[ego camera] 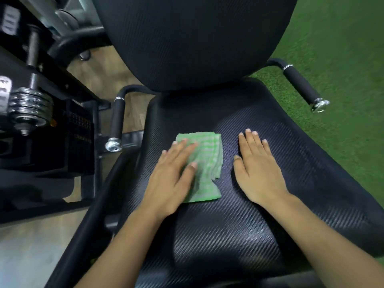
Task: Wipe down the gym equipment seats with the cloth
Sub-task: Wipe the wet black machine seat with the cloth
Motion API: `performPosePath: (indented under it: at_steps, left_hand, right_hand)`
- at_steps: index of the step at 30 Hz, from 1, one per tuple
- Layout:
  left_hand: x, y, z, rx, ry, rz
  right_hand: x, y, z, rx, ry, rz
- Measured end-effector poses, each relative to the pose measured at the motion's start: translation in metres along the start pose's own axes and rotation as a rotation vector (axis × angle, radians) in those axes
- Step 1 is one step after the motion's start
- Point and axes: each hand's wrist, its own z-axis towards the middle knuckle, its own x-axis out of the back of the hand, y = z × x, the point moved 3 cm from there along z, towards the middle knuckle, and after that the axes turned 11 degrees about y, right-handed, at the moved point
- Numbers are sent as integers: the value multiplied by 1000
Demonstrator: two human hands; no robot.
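The cloth (202,163), green with pale stripes and folded, lies on the black textured seat (239,235) of a gym machine, toward the seat's back half and just in front of the upright back pad (193,38). Our left hand (172,179) presses flat on the cloth's left part, fingers spread, its grip released rather than closed around the fabric. Our right hand (257,169) rests palm down on the bare seat just right of the cloth, not touching it, its grip also released. A padded handle (117,119) sticks out left of the seat and another handle (301,86) right of it. Weight plates (29,107) sit farther left of the seat; green turf (342,48) lies to its right.
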Motion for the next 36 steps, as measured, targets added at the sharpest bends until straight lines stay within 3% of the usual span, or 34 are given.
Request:
performPosePath:
  at_steps: [3,6,10,16,23,31,36]
  left_hand:
    - [16,-28,3,97,143,169]
    - [9,-40,5,75,57,332]
    - [9,-43,5,79,92,306]
    - [7,-46,6,59,86,345]
    - [4,-46,5,63,64,387]
    - [3,-46,5,72,69,411]
    - [3,-45,4,78,76,401]
  right_hand:
    - [13,-19,5,-57,55,122]
    - [15,-68,11,65,82,145]
    - [-15,-113,9,151,-24,22]
    - [-28,-82,-5,165,55,-74]
    - [-12,-33,18,-37,44,-203]
    - [-19,-45,-7,132,60,-141]
    - [-2,-8,0,-87,78,-218]
